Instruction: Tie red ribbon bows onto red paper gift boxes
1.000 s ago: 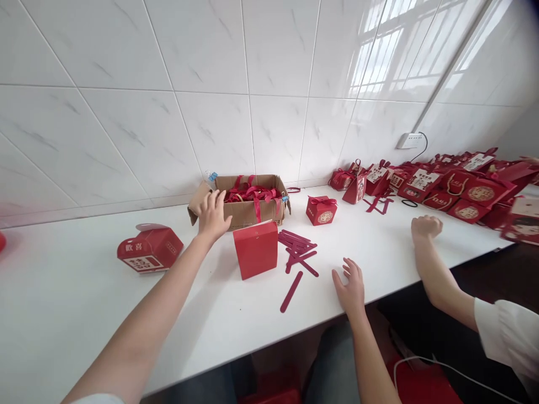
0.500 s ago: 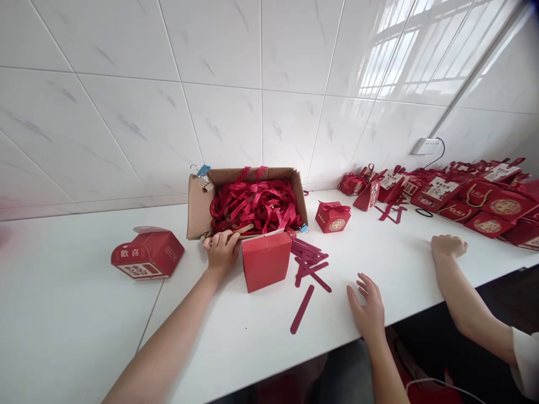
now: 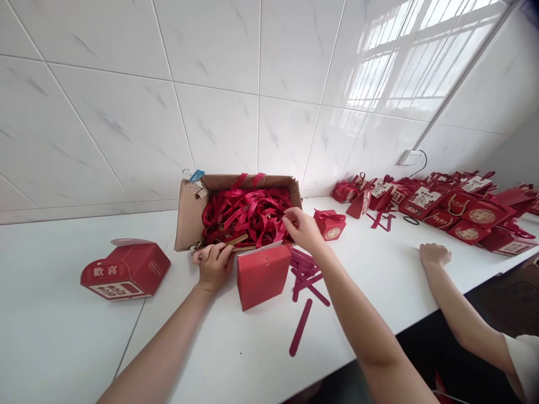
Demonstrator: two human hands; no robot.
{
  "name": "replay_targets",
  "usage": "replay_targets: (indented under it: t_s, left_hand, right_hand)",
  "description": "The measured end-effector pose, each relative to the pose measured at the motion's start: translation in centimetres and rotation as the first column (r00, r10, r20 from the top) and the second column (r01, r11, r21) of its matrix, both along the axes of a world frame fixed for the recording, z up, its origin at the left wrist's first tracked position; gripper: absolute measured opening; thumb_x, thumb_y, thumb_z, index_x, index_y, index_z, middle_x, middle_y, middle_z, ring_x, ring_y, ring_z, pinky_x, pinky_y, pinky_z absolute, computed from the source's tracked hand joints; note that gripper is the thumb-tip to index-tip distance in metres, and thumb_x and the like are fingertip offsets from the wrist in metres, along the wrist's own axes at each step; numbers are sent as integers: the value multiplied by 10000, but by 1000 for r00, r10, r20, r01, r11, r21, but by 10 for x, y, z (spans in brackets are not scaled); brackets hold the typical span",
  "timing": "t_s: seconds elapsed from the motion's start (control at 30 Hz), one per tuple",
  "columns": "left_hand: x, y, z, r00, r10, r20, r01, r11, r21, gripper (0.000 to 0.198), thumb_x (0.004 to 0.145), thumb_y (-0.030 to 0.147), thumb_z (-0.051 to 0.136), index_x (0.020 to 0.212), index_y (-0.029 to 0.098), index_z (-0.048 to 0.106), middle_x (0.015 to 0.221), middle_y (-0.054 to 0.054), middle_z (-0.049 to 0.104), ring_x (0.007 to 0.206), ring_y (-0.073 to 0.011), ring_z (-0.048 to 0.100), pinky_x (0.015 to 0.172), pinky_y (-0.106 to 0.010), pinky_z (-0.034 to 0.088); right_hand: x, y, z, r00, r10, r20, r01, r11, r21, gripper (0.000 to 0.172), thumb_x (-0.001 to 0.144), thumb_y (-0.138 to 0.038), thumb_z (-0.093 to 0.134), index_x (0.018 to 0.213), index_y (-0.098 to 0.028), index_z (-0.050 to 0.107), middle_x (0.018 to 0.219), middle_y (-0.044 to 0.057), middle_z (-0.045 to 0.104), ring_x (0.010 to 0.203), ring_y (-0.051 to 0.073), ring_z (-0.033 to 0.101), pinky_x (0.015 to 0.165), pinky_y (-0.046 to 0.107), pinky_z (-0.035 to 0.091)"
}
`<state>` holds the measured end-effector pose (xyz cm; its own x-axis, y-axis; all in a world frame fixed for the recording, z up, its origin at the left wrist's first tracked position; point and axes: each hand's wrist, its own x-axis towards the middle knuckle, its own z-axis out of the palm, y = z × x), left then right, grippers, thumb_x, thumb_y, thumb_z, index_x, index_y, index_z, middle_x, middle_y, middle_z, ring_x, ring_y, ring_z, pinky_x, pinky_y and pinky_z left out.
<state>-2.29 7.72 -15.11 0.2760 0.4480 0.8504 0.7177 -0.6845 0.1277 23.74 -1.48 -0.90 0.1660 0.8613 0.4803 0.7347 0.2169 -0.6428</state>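
Note:
A cardboard box full of tangled red ribbons sits on the white table by the tiled wall. My left hand grips the near edge of that box, fingers curled over the rim. My right hand reaches over the box's right end, fingers pinched at the ribbons; what they hold I cannot make out. An open red paper box stands upright in front of the cardboard box, between my hands.
Dark red paper strips lie right of the open box. A red gift box lies at left, a small ribboned one at right. Several finished red boxes crowd the far right. Another person's fist rests on the table.
My right hand rose from the table edge and reached to the ribbons in the cardboard box. My left hand keeps its grip on the box's near rim.

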Motion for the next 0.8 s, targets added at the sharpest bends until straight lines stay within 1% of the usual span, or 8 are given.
replay_targets:
  t_s: [0.07,0.13,0.2,0.3,0.4,0.6,0.7,0.8]
  left_hand:
    - [-1,0,0,1000,-3,-5,3,1000,10,165,795,255,577,912,281,691,909,-80,664,906,-267,530,826,-414,272]
    - [-2,0,-1,999,28,-33,-27,998,50,169,796,235,572,905,275,694,900,-84,671,913,-271,532,824,-422,262]
    - [-3,0,-1,997,58,-58,-54,995,80,172,792,227,568,897,275,696,888,-81,673,907,-269,533,828,-429,257]
    - [-3,1,-2,997,59,-51,-56,997,55,167,782,242,576,889,281,697,883,-79,668,898,-266,530,848,-439,261]
    - [-3,2,-4,998,45,-39,-43,999,29,167,777,252,587,898,283,699,894,-78,663,894,-264,531,862,-442,269]
    - [-2,-1,-2,1000,23,-3,-23,999,-26,168,788,229,587,901,278,702,910,-79,668,889,-266,540,849,-440,264]
    - [0,-7,4,1000,-7,1,7,997,-75,174,809,221,569,903,270,707,920,-91,667,902,-269,536,834,-425,274]
    - [1,-10,8,1000,23,-21,-25,994,-104,183,827,232,546,899,269,710,909,-92,666,902,-266,532,831,-422,279]
  right_hand:
    - [-10,31,0,995,4,101,5,996,-89,201,879,-269,514,1004,-148,613,972,91,684,919,198,634,828,350,507]
    - [-15,50,-4,989,4,149,17,990,-138,166,838,-255,578,906,-119,644,929,122,680,922,235,629,860,403,487]
    - [-17,60,-9,987,9,162,18,986,-164,179,825,-272,606,869,-109,665,926,144,676,930,255,630,884,435,472]
    - [-17,66,-14,989,33,146,-6,983,-186,221,858,-305,575,946,-136,685,1009,142,684,964,243,641,891,407,482]
    - [-16,66,-16,992,61,107,-40,981,-188,192,849,-262,588,988,-186,695,1035,93,709,945,219,660,853,357,511]
    - [-13,48,-12,996,86,-21,-88,991,-100,163,819,-209,605,926,-213,728,900,17,741,813,165,675,775,295,526]
    - [-6,33,-8,993,21,-113,-18,999,28,165,827,-267,612,931,-245,737,929,15,735,858,184,671,828,345,521]
    - [1,22,-6,984,-67,-167,100,975,197,138,796,-332,662,872,-263,755,1037,36,707,1011,233,627,937,436,469]
